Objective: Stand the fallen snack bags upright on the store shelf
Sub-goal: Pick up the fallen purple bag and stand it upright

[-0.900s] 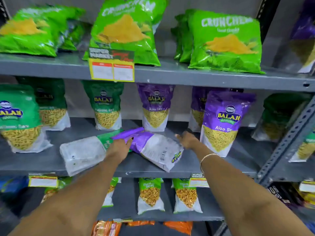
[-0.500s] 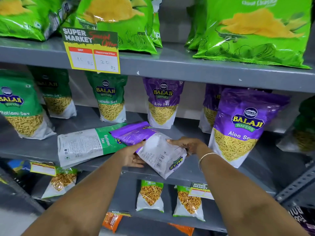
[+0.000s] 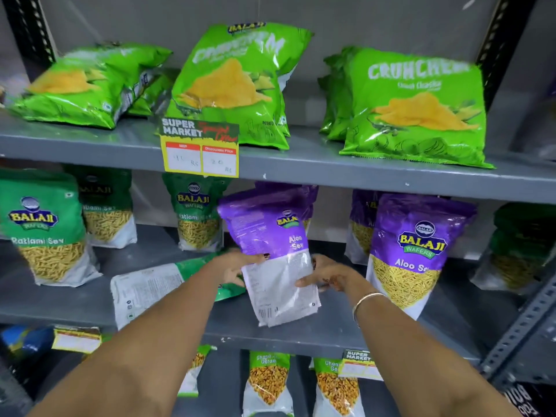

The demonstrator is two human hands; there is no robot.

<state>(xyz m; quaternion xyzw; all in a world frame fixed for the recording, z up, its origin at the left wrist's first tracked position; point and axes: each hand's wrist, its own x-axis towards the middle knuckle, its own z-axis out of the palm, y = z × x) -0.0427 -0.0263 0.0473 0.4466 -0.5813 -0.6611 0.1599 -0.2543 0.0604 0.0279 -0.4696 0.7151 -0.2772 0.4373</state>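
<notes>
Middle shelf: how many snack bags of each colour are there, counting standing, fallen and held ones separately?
Standing green bags: 4
Fallen green bag: 1
Standing purple bags: 3
Held purple bag: 1
Total: 9

A yellow price tag point(image 3: 200, 152) hangs from the upper shelf edge at 12 o'clock. A smaller price label point(image 3: 358, 364) sits at 5 o'clock, and a perforated metal upright point(image 3: 523, 323) slants at 4 o'clock.
</notes>
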